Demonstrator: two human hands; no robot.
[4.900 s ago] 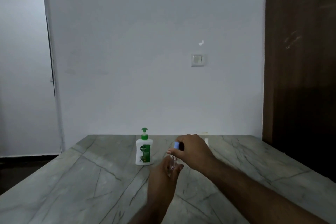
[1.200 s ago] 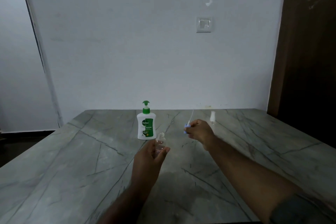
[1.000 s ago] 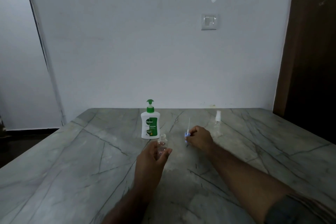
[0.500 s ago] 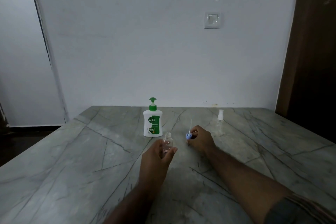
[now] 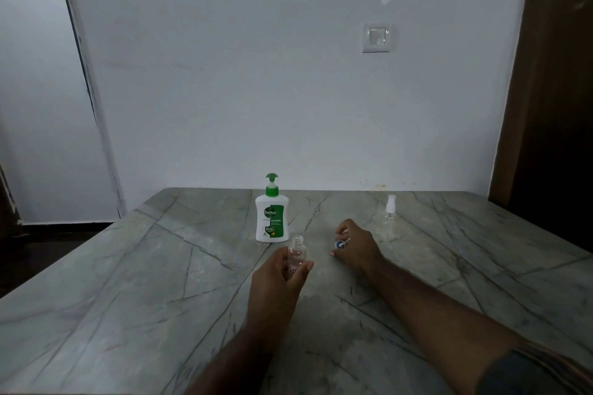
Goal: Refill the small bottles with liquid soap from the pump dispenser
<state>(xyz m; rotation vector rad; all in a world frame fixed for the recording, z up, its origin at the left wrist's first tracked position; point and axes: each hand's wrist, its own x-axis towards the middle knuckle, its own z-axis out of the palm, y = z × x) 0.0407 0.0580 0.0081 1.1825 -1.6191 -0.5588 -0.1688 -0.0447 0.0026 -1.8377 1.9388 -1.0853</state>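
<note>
A white soap dispenser with a green pump stands at the middle of the grey marble table. Just in front of it my left hand grips a small clear bottle, upright and uncapped. To its right my right hand lies low on the table, fingers curled around the blue spray cap with its dip tube. A second small clear bottle with a white spray top stands farther back on the right.
A white wall with a light switch rises behind the table's far edge. A dark wooden panel stands at the right. The floor drops away past the table's left edge.
My right hand has lowered the blue cap with its tube down to the table surface; the tube no longer points up. My left hand keeps holding the open bottle in place.
</note>
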